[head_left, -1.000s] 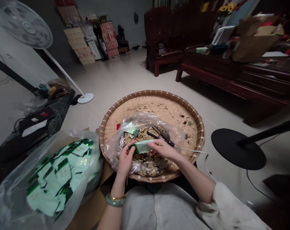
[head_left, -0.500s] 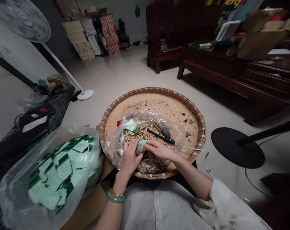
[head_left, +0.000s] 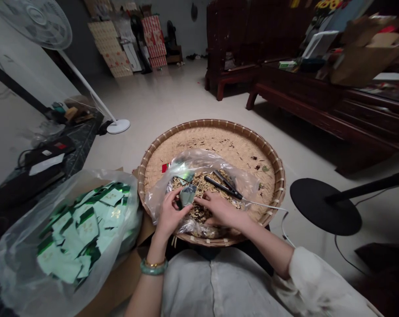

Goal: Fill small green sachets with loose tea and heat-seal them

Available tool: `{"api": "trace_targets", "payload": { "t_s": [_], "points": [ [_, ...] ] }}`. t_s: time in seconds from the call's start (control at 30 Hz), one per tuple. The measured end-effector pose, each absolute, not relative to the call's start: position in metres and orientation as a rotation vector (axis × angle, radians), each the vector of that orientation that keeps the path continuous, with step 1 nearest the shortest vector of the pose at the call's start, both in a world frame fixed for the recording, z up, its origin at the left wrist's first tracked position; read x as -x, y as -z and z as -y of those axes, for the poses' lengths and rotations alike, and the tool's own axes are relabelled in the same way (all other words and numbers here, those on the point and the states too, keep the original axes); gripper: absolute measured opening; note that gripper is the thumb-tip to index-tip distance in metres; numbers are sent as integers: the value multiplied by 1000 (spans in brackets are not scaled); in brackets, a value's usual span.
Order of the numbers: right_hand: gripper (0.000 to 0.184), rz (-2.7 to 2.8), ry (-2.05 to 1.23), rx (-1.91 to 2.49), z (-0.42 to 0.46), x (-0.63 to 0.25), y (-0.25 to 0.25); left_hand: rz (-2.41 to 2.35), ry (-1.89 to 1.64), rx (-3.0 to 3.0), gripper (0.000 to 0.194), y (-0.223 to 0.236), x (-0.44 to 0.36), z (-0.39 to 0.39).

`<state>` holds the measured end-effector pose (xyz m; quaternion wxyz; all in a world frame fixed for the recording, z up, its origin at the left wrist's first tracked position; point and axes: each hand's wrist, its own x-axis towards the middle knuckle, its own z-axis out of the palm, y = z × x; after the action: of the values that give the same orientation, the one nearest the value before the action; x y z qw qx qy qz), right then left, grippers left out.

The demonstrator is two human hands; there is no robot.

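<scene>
Between the thumb and fingers of my left hand (head_left: pixel 170 212) is a small pale green sachet (head_left: pixel 188 195), held upright with its dark opening facing up. My right hand (head_left: pixel 221 209) is just right of the sachet, fingers spread and bent over loose dried tea-like bits (head_left: pixel 199 213); nothing shows in its grasp. The bits lie in a clear plastic bag (head_left: pixel 159 193) inside a round woven bamboo tray (head_left: pixel 206 132). A black hair straightener (head_left: pixel 224 187) rests on them with its plates apart, its white cord running right. Another green sachet (head_left: pixel 186 176) lies behind the held one.
To my left, a clear bag (head_left: pixel 12 255) filled with green sachets (head_left: pixel 87 231) sits in a cardboard box (head_left: pixel 146 231). A white fan (head_left: pixel 118 126) stands beyond it. At right are a black round stand base (head_left: pixel 324 206) and a dark wooden table (head_left: pixel 305 94).
My right hand has let go of the sachet and moved right and down over the dried bits. My left hand has shifted left, tipping the sachet upright with its mouth open.
</scene>
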<state>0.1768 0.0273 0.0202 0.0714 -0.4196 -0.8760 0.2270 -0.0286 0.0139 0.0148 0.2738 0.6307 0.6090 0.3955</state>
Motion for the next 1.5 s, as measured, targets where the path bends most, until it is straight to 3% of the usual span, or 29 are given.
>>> {"api": "trace_targets", "payload": {
  "t_s": [0.2, 0.43, 0.63, 0.87, 1.03, 1.17, 1.27, 1.4, 1.5],
  "points": [
    [46, 2742, -477, 1230, -22, -146, -20, -1655, -1107, -1655, 55, -12, 32, -13],
    [23, 2592, -629, 1260, -41, -160, -16, -1678, -1054, -1672, 54, -13, 30, -13],
    [33, 2456, -706, 1302, -50, -170, -14, -1639, -1063, -1645, 56, -11, 28, -13],
    [25, 1949, -1019, 1202, -52, -174, -6, -1601, -1040, -1621, 57, -10, 29, -11],
    [33, 1135, -1649, 1179, -50, -172, -5, -1581, -1052, -1626, 55, -12, 27, -11],
    [19, 506, -1999, 888, -48, -169, -11, -1554, -1036, -1650, 56, -9, 24, -10],
    [9, 204, -2053, 735, -50, -169, -17, -1569, -1013, -1669, 56, -8, 22, -9],
    [28, 6, -1963, 689, -55, -167, -28, -1589, -978, -1732, 54, -7, 20, -9],
    [32, 51, -1883, 648, -57, -162, -38, -1592, -974, -1799, 53, -7, 15, -11]
  ]
}}
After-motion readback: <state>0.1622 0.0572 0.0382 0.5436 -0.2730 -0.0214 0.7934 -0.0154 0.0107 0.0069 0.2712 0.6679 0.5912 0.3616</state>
